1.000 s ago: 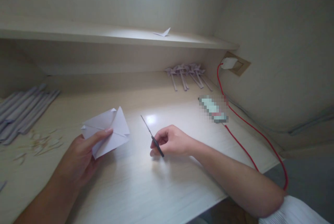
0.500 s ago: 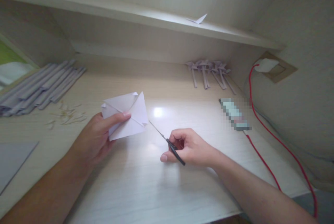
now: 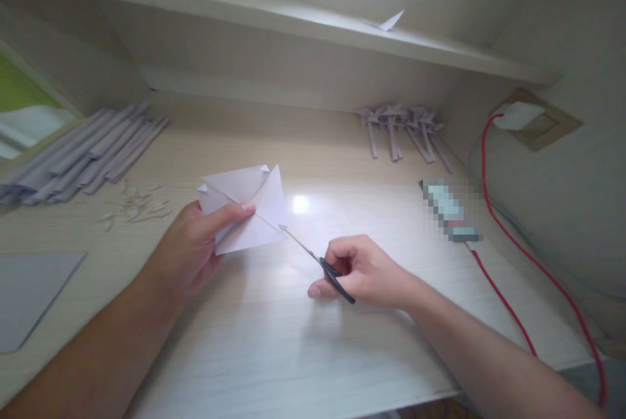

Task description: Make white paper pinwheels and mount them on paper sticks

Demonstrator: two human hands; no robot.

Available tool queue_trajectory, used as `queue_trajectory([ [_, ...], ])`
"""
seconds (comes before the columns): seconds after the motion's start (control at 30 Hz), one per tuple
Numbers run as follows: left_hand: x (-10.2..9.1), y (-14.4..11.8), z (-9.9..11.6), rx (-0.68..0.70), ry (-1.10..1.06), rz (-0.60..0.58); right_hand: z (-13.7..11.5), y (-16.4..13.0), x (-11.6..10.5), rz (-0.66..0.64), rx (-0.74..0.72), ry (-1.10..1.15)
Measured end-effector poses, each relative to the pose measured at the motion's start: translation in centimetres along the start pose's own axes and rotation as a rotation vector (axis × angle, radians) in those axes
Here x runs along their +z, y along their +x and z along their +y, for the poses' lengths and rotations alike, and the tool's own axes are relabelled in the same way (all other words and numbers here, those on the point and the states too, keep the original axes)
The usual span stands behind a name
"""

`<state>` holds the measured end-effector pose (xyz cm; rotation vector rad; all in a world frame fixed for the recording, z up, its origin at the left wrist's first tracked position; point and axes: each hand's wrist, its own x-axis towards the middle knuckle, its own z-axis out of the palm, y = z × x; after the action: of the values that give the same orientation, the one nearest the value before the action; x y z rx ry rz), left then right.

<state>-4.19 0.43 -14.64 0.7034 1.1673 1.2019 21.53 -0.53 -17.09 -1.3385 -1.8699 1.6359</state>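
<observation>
Over on the far left you've got a flat grey sheet [image 3: 29,292] on the desk [image 3: 274,354], a stack of grey paper rolls [image 3: 83,155] behind it and some little scraps [image 3: 134,207]. Your left hand [image 3: 193,249] is pinching a folded white paper [image 3: 247,207] just above the desk, thumb on top. Your right hand [image 3: 364,272] is closed around small scissors [image 3: 315,259], blade tip right at the paper's lower corner. Further right: folded paper flowers [image 3: 401,129], a blurred-out device [image 3: 450,210], a red cable [image 3: 533,262].
</observation>
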Motion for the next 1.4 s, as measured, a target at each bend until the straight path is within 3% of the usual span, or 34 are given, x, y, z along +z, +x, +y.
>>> queue_trajectory([
  [0.37, 0.1, 0.0, 0.0, 0.024, -0.015, -0.038, 0.0, 0.0, 0.1, -0.001, -0.001, 0.033],
  [1.07, 0.2, 0.2, -0.2, 0.079, 0.0, 0.019, 0.1, 0.0, -0.4, -0.001, 0.052, -0.088],
  [1.17, 0.3, 0.2, -0.2, 0.07, -0.002, 0.073, 0.3, 0.0, -1.1, 0.08, 0.097, -0.224],
  [1.3, 0.4, 0.2, -0.4, 0.05, 0.009, 0.09, 0.6, 0.1, -2.3, 0.345, 0.11, -0.465],
  [1.4, 0.6, 0.2, -1.0, 0.055, 0.024, 0.097, 0.8, 0.1, -3.2, 0.402, 0.119, -0.519],
])
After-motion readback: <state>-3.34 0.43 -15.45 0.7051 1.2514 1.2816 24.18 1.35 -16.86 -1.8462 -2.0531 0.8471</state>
